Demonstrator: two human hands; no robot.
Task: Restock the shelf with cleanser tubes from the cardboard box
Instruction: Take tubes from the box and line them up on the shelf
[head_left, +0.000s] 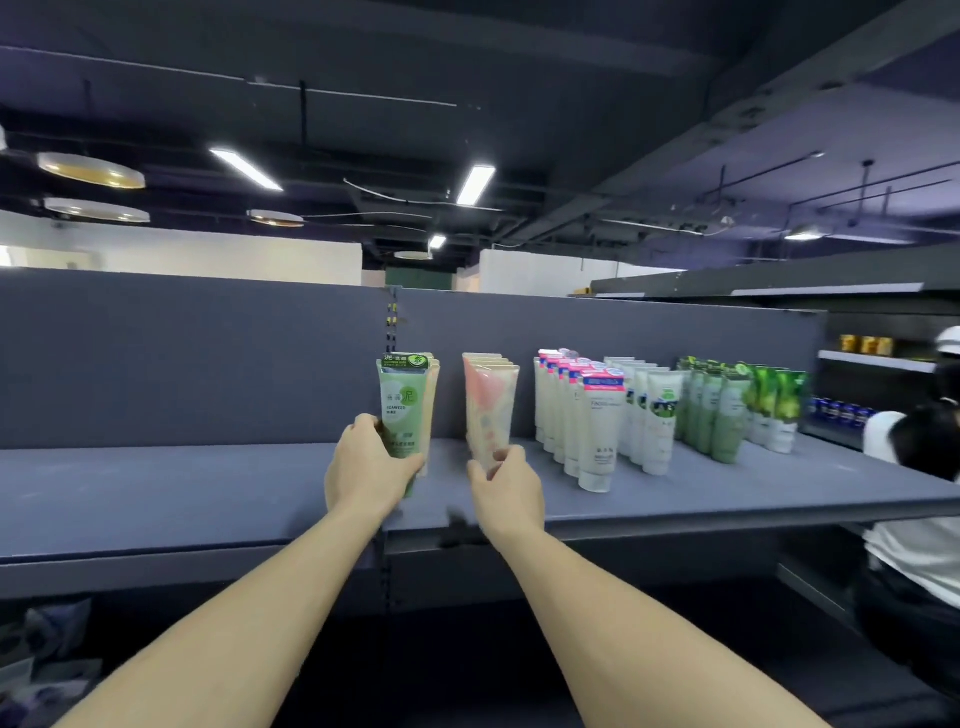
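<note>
Up front, left hand (366, 462) gripping green tube (404, 410), shelf (156, 488) bare leftward

Single view only; no second view, so no shared coverage. Head-worn wide-angle camera, facing forward, roughly level with grey shelf (208, 483) across centre frame. Close range: both forearms enter from bottom edge, left hand (366, 467) and right hand (506, 491) at frame centre. Ceiling lights (475, 184) fill upper half. Straight edges bow toward frame borders. Second person (914, 519) at right edge.
</note>
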